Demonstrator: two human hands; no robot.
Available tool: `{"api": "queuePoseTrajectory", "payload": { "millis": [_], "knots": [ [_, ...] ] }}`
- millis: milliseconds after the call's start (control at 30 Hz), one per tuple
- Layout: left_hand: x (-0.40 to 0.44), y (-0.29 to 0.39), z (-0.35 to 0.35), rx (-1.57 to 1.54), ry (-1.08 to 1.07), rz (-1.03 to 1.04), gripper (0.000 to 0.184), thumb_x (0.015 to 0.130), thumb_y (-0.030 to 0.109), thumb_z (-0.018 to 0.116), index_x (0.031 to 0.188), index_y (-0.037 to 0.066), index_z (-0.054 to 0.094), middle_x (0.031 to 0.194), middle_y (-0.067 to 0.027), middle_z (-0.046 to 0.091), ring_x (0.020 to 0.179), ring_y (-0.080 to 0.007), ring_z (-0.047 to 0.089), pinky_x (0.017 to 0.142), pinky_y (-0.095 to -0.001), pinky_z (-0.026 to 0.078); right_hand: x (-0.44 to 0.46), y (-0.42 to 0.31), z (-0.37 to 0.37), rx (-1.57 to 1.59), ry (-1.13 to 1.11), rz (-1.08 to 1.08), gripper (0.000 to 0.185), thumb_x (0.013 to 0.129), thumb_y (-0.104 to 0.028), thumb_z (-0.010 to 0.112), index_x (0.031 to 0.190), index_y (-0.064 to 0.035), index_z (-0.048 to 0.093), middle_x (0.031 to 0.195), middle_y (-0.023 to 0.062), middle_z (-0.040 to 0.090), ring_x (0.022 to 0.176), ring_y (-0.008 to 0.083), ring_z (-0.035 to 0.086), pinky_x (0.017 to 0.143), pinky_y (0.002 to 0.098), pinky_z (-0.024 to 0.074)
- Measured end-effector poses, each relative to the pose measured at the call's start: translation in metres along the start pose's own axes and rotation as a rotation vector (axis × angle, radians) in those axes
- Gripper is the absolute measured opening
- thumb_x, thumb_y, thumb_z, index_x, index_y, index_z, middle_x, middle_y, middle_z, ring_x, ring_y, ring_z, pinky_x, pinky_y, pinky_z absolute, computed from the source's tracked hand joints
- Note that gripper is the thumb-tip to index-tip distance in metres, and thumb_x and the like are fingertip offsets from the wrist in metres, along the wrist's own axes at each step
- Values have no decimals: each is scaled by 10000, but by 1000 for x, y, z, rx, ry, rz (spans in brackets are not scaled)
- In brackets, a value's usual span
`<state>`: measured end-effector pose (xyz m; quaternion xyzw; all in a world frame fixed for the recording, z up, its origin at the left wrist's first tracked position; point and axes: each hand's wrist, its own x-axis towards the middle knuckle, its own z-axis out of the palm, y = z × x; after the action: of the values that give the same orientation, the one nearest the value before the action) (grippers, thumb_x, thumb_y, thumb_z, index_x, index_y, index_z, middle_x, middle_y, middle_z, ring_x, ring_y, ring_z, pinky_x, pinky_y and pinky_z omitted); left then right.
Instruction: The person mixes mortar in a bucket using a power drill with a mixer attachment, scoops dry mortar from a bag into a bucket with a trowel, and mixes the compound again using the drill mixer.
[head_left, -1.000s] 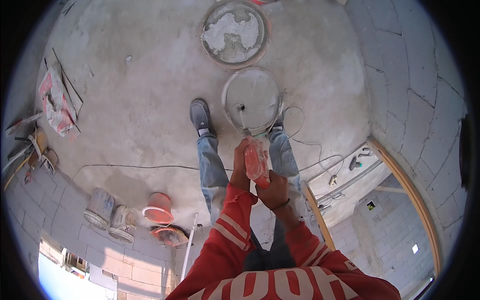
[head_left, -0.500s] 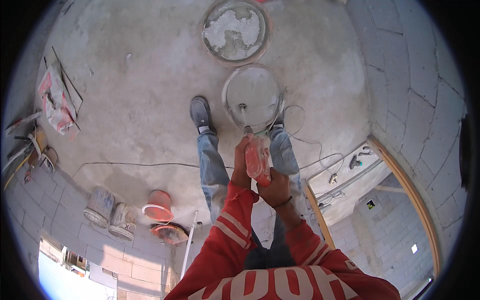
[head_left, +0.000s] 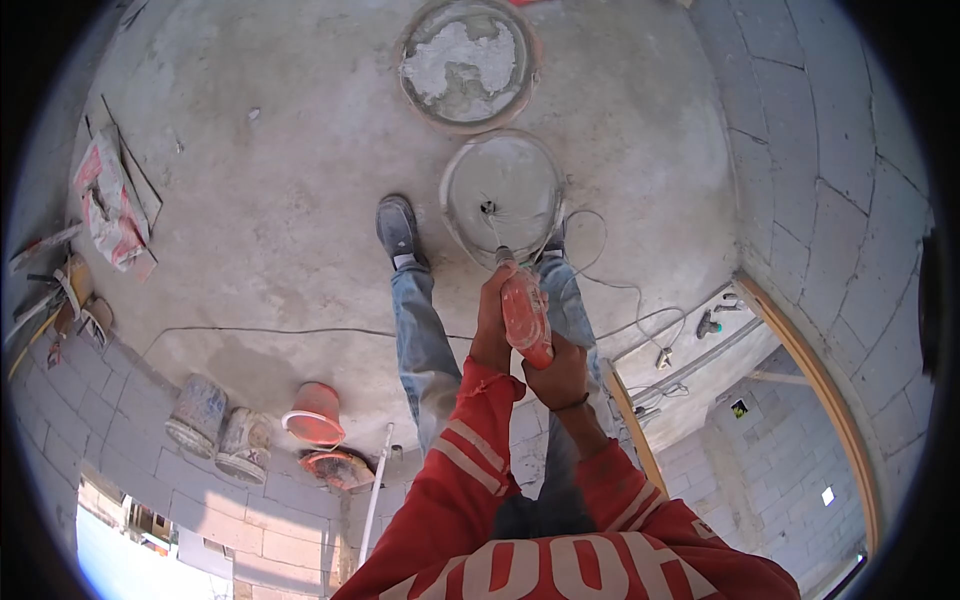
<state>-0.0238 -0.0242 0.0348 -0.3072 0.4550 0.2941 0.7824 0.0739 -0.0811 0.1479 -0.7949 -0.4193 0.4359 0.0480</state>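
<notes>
Both my hands hold a dusty red power drill (head_left: pixel 526 318) fitted with a long mixing shaft (head_left: pixel 496 232). My left hand (head_left: pixel 490 312) is closed around its front part, close to the chuck. At the rear, my right hand (head_left: pixel 559 375) wraps the handle. The shaft reaches down into a round bucket (head_left: pixel 447 192) of smooth grey wet mix, standing between my feet. Its lower end is sunk in the mix, with a small dark hollow around it.
A second round tub (head_left: pixel 405 85) with pale paste stands beyond the bucket. A cable (head_left: pixel 290 329) crosses the concrete floor behind my legs. Dirty buckets (head_left: pixel 197 412) and a red bucket (head_left: pixel 316 408) are at the lower left. A wooden door frame (head_left: pixel 815 370) stands right.
The drill and both hands have shifted slightly to the right. The shaft now leans a little more, and its entry point in the mix has moved slightly. Both hands keep their grip.
</notes>
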Motion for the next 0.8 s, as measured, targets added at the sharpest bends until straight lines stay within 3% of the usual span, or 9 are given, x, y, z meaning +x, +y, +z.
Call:
{"api": "queuePoseTrajectory", "payload": {
  "millis": [267,367,467,667,800],
  "knots": [
    [8,-1,3,44,-14,6,413,927,409,667,1119,66,542,971,-108,624,711,-312,652,629,-447,567,5,-2,-5,-20,4,16,213,723,-141,774,830,-11,643,741,233,698,758,480,707,651,517,557],
    [16,-5,2,-2,-45,-29,391,926,402,670,1110,76,557,964,-103,632,709,-308,654,630,-440,569,5,-1,-8,4,16,14,209,727,-139,769,844,-11,653,752,234,703,768,481,708,662,518,561],
    [12,-3,18,2,-49,-26,253,942,348,649,1010,111,592,891,-126,643,686,-301,665,599,-424,561,10,3,-10,33,47,21,207,727,-136,766,853,-10,660,759,235,705,776,481,709,666,515,564],
    [19,-8,25,-32,35,-31,249,935,347,662,1020,127,582,891,-126,628,679,-302,660,582,-429,557,17,2,-15,7,64,5,195,722,-119,759,853,-11,663,763,238,704,776,477,709,668,508,568],
    [20,-7,25,-29,-64,-20,238,933,337,658,1026,132,580,895,-123,629,661,-301,653,574,-429,555,18,1,-19,48,72,-26,193,719,-115,758,847,-12,656,753,241,699,761,475,706,666,510,569]
  ]
}}
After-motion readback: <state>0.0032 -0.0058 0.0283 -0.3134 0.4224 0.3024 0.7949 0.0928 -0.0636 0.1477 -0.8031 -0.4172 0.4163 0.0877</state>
